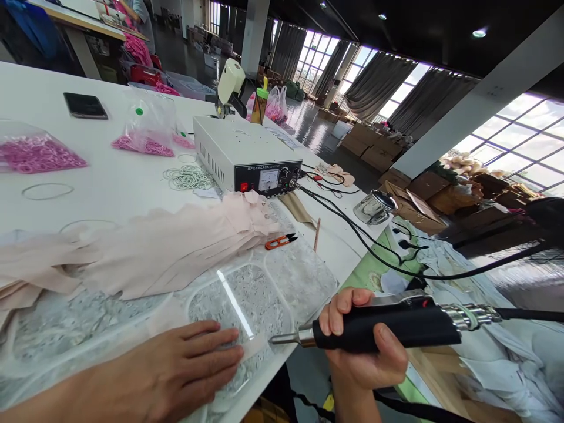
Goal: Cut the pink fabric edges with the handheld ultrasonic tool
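Observation:
My left hand (pixel 194 364) lies flat, fingers stretched, on a pale strip of fabric (pixel 255 346) over a glossy grey stone-patterned sheet (pixel 304 282). In my right hand (pixel 361 352) is a black handheld ultrasonic welder (pixel 388 326), its grip wrapped by my fingers. The welder's metal tip (pixel 284 339) points left, close to the fabric strip; whether it touches, I cannot tell. Beyond my left hand spreads a pile of pale pink fabric pieces (pixel 167 247). Orange-handled thread snips (pixel 280 241) rest beside that pile.
A white generator box (pixel 247 147) with a dial stands behind, black cables (pixel 352 220) running right. A glass jar (pixel 374 207), bags of pink bands (pixel 39 150), loose pale bands (pixel 187 176) and a phone (pixel 85 106) are on the table (pixel 118 194). White fabric (pixel 506 352) heaps at right.

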A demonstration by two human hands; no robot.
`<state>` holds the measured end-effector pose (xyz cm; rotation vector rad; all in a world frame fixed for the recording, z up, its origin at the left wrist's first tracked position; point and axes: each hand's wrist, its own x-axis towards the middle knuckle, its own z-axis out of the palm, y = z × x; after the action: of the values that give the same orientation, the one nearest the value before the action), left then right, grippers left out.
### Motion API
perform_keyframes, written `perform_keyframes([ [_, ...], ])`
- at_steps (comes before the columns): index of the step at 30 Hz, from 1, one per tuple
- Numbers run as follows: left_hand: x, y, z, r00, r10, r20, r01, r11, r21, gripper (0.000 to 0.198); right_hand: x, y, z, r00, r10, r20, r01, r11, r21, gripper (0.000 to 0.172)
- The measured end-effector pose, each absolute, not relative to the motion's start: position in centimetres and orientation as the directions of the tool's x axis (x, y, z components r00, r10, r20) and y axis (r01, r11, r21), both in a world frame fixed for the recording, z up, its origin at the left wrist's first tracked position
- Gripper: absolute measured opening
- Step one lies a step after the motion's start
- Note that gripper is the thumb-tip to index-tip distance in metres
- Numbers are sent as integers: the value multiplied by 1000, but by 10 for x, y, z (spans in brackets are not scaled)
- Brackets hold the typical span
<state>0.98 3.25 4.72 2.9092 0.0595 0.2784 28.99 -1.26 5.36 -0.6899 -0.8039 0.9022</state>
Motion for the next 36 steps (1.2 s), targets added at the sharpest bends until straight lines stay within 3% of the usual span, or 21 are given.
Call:
perform_keyframes([
  [6,11,33,48,985,63,160,26,-974,225,54,287,-12,57,368,871,325,-349,454,-820,18],
  [11,12,33,48,969,93,230,28,-962,272,57,288,-12,57,365,877,311,-387,447,-806,19],
  [21,14,32,47,988,-8,155,-13,-1000,29,52,287,-11,57,362,877,317,-441,460,-770,22],
  [27,13,30,45,974,14,228,1,-998,56,48,287,-12,56,356,875,328,-453,469,-758,23],
  [36,12,29,34,989,21,148,15,-999,43,62,287,-11,58,356,869,344,-442,480,-758,24],
])
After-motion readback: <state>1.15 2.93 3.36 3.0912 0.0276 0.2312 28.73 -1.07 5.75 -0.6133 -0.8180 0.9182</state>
